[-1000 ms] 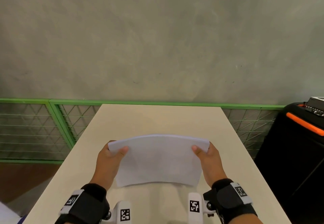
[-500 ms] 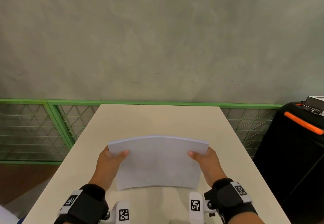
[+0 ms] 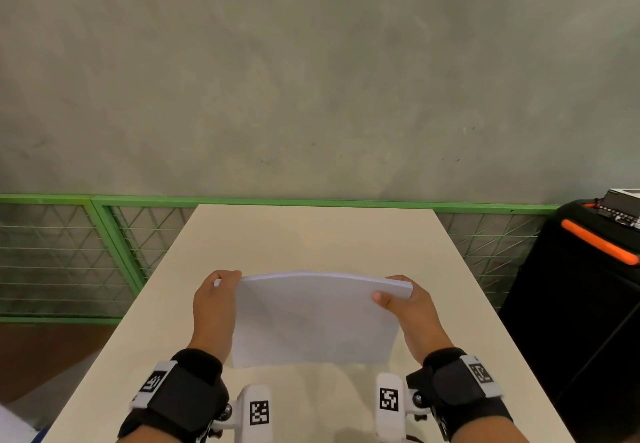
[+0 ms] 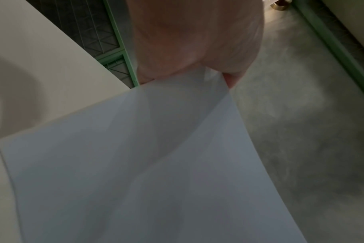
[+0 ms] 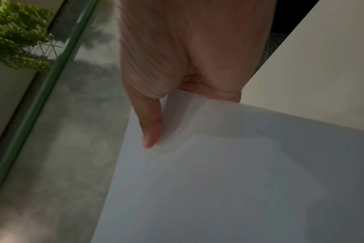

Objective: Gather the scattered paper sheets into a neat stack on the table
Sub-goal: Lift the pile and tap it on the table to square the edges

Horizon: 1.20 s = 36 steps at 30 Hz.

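Matt white paper stack (image 3: 317, 318), smooth, gently bowed; table (image 3: 311, 234) topped in smooth matt beige laminate; wall (image 3: 311, 79) of rough mottled concrete; fence (image 3: 114, 234) of green-painted metal mesh.

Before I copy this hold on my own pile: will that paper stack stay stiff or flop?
Probably floppy: the paper stack already bows upward between the left hand and right hand. Likely light, since thumb-and-finger grips at its side edges carry it. Loose sheets may slide apart, though the edges look roughly aligned.
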Each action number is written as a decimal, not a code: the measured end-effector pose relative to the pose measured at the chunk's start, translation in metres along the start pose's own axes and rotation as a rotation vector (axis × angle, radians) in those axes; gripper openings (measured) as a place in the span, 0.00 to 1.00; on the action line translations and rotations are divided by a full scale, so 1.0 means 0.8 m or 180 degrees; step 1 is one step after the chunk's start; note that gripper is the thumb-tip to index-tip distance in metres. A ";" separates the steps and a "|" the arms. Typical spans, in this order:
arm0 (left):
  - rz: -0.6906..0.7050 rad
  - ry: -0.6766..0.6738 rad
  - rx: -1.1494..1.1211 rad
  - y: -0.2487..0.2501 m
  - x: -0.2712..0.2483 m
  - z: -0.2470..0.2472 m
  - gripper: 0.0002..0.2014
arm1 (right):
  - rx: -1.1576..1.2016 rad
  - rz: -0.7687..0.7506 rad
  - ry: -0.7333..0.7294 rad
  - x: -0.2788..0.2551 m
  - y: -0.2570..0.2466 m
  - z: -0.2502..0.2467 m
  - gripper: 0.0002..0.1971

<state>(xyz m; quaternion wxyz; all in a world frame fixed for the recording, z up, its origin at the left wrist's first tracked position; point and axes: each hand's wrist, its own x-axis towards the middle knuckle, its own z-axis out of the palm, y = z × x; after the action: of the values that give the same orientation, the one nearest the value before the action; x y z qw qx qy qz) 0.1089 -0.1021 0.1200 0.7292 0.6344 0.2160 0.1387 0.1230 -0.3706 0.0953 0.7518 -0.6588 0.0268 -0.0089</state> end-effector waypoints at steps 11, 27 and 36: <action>0.0188 -0.0069 0.0309 -0.003 -0.011 -0.003 0.11 | 0.0079 0.0410 -0.0009 -0.003 0.018 -0.005 0.29; 0.2149 -0.0225 0.2591 0.023 -0.019 0.011 0.31 | -0.0653 0.0153 0.0050 -0.010 -0.028 0.014 0.11; 0.2376 -0.1096 0.3129 0.056 -0.044 0.063 0.23 | -0.1660 -0.0545 -0.0276 -0.017 -0.114 0.042 0.14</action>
<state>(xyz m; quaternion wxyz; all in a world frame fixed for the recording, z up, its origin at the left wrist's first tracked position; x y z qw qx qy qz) 0.1060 -0.1556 0.1743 0.2801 0.9404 -0.1014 0.1642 0.1131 -0.3490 0.1907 0.5537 -0.8297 -0.0597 -0.0370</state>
